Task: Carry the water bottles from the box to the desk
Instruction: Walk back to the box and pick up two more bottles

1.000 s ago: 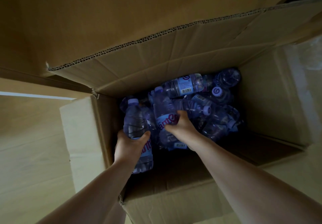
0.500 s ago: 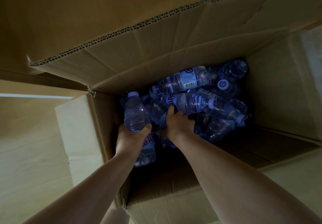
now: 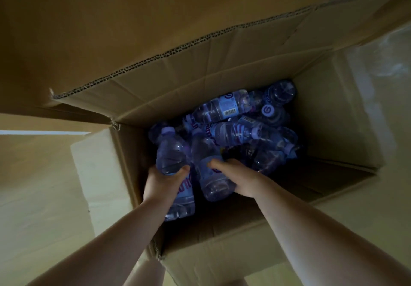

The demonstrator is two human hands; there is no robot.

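Since each hand can lift one at a time, the left hand [image 3: 160, 183] grips a bottle [image 3: 172, 163] by the box's [image 3: 124, 174] left wall, while the right hand [image 3: 239, 180] seems clasped round another [image 3: 210, 174] beside it; the pile [image 3: 249, 127] lies deeper in.

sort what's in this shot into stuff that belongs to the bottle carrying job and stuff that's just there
Part of the job:
- left hand, gripping one water bottle
- right hand, gripping a second bottle
- loose bottles piled in the box
- cardboard box

Just there:
- open box flap
- pale floor beside the box
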